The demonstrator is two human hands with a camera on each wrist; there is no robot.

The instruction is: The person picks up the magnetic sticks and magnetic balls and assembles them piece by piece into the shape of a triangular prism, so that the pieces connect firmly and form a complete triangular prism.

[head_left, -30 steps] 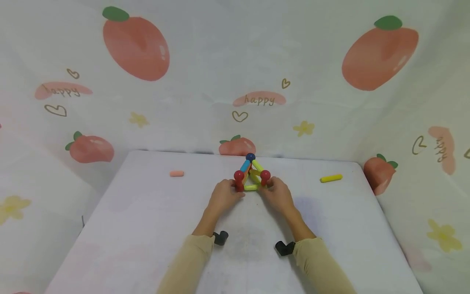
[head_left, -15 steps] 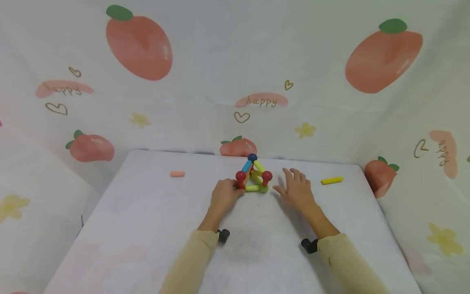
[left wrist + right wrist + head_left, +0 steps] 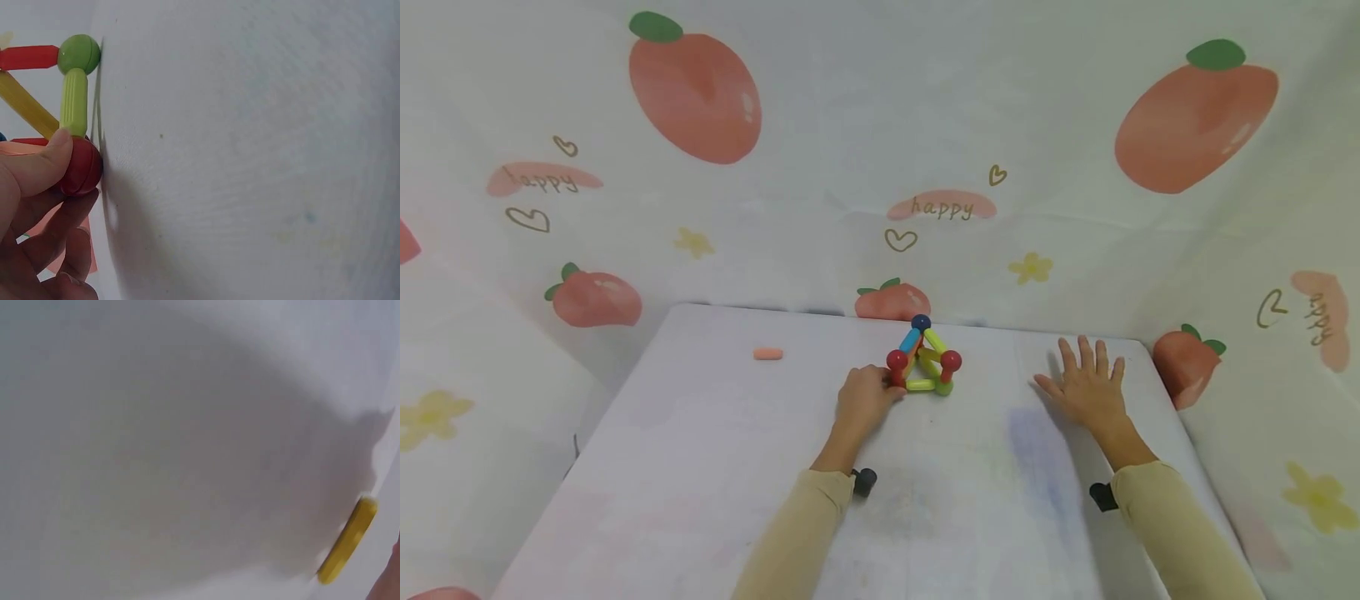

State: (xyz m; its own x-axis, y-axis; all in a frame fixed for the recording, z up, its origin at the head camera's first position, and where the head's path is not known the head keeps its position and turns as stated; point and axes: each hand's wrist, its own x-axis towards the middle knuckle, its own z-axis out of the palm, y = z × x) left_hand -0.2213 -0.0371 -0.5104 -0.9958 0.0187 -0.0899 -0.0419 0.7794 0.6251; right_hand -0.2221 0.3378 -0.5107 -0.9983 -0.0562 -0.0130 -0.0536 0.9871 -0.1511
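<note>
The left hand (image 3: pixel 863 400) pinches the red ball (image 3: pixel 80 167) at the near left corner of the pyramid (image 3: pixel 922 358), thumb on top and fingers curled beneath. The right hand (image 3: pixel 1088 390) is spread flat, fingers straight, low over the desk (image 3: pixel 700 467) well to the right of the pyramid; whether it touches the surface cannot be told. The yellow stick (image 3: pixel 347 540) lies just beside that hand in the wrist view, hidden under the palm from the head camera.

Only one corner of the pyramid is held, so a sideways pull by the left hand could part the sticks from their balls and collapse the frame. The yellow stick sits close to the desk's far right corner; a careless sweep of the spread hand could roll it off the edge.

Open desk lies between the two hands and toward the person. The pyramid stands near the far edge, with the draped cloth (image 3: pixel 880 167) just behind. A pink stick (image 3: pixel 767 353) rests well to the left of the left hand, apart from everything.
</note>
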